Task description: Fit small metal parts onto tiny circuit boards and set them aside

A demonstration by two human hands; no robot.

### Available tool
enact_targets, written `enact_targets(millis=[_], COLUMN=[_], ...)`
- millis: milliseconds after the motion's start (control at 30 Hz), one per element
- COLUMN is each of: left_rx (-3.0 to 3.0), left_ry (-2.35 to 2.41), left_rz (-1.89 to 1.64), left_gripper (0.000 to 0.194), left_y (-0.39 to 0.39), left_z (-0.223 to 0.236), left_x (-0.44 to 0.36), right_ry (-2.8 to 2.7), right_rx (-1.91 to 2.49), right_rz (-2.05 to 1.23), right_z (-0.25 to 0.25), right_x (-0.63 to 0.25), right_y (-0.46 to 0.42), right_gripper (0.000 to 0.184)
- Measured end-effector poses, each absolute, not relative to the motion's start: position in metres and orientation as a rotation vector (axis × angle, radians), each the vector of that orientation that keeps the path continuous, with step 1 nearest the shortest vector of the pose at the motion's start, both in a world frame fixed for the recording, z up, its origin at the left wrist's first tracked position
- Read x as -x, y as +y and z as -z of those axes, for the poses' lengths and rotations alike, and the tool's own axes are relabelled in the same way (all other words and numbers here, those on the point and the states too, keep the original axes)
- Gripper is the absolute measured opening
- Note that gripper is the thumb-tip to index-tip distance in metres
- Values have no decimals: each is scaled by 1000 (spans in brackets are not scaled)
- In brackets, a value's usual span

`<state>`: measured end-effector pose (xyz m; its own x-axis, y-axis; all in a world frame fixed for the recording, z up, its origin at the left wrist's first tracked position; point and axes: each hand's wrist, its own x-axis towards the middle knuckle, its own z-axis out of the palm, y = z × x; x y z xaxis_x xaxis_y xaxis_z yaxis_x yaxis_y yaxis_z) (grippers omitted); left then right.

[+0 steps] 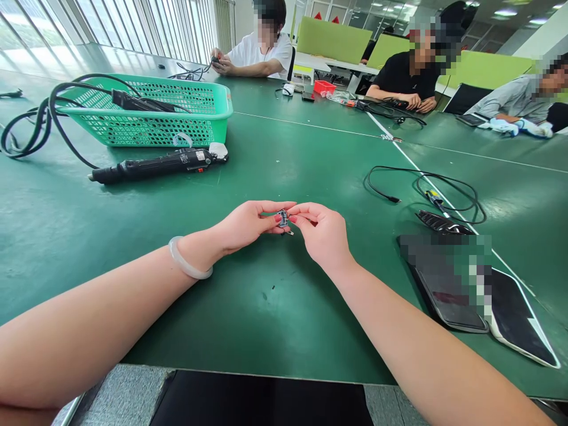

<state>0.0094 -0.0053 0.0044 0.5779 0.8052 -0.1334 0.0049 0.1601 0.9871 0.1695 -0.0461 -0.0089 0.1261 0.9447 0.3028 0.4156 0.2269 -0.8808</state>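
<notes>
Between my hands, just above the green table (248, 331), is a small grey-and-dark mechanical part (283, 218) with a bit of metal sticking out below it. My left hand (248, 226) pinches this part between thumb and fingers. From the right, my right hand (322, 231) meets it with thumb and forefinger pressed together at its edge. Whatever those right fingertips grip is too small to make out. A pale bangle (189, 260) circles my left wrist.
A black electric screwdriver (160, 165) lies before a green plastic basket (168, 127) with cables. At right are a black phone (444, 284), a white-edged tablet-like device (519, 319), a hair claw clip (444, 223) and a black cable (470, 189). Several people sit across the table.
</notes>
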Motion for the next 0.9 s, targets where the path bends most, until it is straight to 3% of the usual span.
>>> enact_targets(millis=[900], left_rx=[-1479], left_ry=[818], left_rz=[-619], left_gripper=[39], left_y=[-8], left_z=[-11], left_x=[-10], right_ry=[-1464], right_rx=[1362], right_rz=[-628], right_z=[8], right_x=[-169], right_y=[-47], right_gripper=[12])
